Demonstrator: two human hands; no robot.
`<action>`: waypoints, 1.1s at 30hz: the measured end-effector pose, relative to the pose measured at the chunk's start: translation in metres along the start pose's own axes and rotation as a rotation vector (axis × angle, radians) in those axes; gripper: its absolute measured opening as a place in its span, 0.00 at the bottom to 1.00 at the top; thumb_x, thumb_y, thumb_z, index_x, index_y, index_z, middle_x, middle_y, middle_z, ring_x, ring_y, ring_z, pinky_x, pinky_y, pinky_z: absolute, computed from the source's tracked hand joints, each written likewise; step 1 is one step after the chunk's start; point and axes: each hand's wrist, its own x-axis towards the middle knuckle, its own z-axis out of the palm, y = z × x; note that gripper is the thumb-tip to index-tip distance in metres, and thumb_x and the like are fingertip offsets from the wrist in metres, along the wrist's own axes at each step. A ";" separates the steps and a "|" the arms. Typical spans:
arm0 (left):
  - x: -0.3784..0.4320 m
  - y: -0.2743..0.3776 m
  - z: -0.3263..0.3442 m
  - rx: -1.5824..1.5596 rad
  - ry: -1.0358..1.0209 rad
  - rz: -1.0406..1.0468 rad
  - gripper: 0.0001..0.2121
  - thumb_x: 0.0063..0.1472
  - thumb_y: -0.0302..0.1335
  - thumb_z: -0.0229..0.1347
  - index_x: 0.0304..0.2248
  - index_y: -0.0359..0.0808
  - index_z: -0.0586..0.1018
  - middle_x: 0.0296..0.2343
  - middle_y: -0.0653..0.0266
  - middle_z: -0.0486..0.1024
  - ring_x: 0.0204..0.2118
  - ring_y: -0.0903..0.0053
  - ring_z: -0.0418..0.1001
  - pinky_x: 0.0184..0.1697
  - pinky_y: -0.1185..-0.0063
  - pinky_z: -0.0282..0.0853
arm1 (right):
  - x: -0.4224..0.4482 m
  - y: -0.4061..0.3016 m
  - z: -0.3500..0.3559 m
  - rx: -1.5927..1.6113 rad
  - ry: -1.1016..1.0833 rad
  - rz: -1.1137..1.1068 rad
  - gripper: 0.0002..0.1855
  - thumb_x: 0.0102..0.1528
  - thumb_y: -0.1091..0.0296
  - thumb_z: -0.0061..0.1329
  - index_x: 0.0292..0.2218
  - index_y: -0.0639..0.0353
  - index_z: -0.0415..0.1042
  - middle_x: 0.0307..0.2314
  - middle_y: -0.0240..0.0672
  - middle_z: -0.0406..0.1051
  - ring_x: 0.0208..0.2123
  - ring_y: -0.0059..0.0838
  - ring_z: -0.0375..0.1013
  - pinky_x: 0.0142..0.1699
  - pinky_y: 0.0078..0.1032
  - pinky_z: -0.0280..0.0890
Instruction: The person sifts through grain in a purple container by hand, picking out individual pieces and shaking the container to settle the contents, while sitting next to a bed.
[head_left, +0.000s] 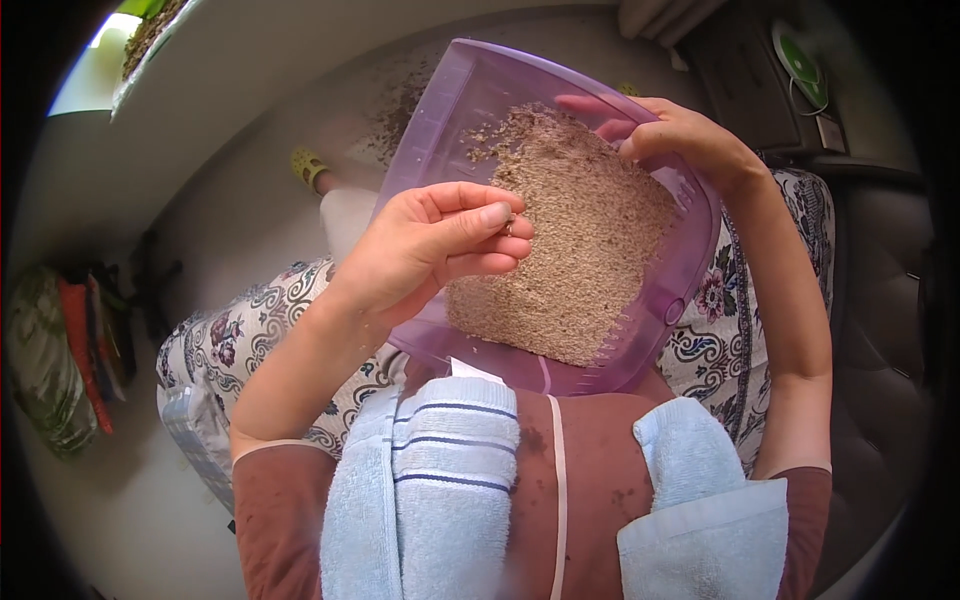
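Note:
A translucent purple plastic tray (442, 112) rests tilted over my lap, with a broad heap of small tan grains (577, 255) in it. Darker specks are scattered among the grains, most thickly towards the far end. My right hand (679, 139) grips the tray's far right rim, its thumb inside and the fingers seen through the plastic. Over the heap hovers my left hand (457, 232), thumb pressed against curled fingers. Tiny brown bits (511, 223) are pinched at its fingertips; what they are is too small to tell.
Dark debris (401, 112) litters the floor beyond the tray. A patterned cloth (247, 330) covers the seat, with a dark padded surface (870, 352) at right. A light-blue towel (457, 480) hangs over my chest. Bags (56, 367) lie at left, and a yellow clog (306, 166) shows ahead.

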 end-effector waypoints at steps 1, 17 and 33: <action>0.000 0.001 -0.001 0.005 0.002 -0.004 0.12 0.62 0.25 0.50 0.44 0.28 0.72 0.36 0.56 0.76 0.37 0.75 0.77 0.40 0.83 0.76 | 0.001 0.000 -0.002 -0.003 -0.003 -0.001 0.34 0.44 0.60 0.45 0.55 0.48 0.65 0.29 0.23 0.64 0.31 0.13 0.62 0.38 0.13 0.59; -0.003 -0.001 0.007 0.263 0.046 0.054 0.13 0.59 0.22 0.53 0.44 0.30 0.73 0.35 0.55 0.77 0.36 0.75 0.77 0.37 0.84 0.75 | 0.001 0.000 -0.003 -0.006 -0.034 -0.030 0.33 0.45 0.60 0.44 0.55 0.50 0.65 0.31 0.24 0.67 0.31 0.13 0.63 0.39 0.14 0.61; 0.003 0.067 -0.050 2.042 0.964 1.062 0.13 0.61 0.31 0.51 0.46 0.43 0.75 0.45 0.53 0.70 0.44 0.68 0.71 0.42 0.76 0.69 | -0.003 0.003 0.000 -0.011 0.033 -0.065 0.31 0.45 0.58 0.46 0.53 0.47 0.67 0.27 0.22 0.63 0.30 0.13 0.60 0.37 0.14 0.59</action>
